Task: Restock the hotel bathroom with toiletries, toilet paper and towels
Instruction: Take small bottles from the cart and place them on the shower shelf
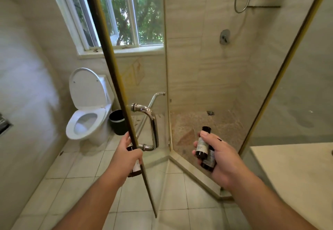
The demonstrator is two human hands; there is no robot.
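the left hand is curled round a brown bottle with a white label, low in the middle, right at the brass edge of the open glass door. whether its fingers also grip that edge i cannot tell. the right hand grips two dark bottles side by side, caps up, thumb across the upper one, above the shower sill. under both arms lies the pale tiled floor, and a white surface sits at the right behind a glass panel. just past the left hand a chrome handle is fixed to the door. farther left stands a white toilet, lid up, with a black bin beside it. inside the shower the pebbled base has a drain near the back wall, a round valve higher up. a window above the toilet shows green trees.
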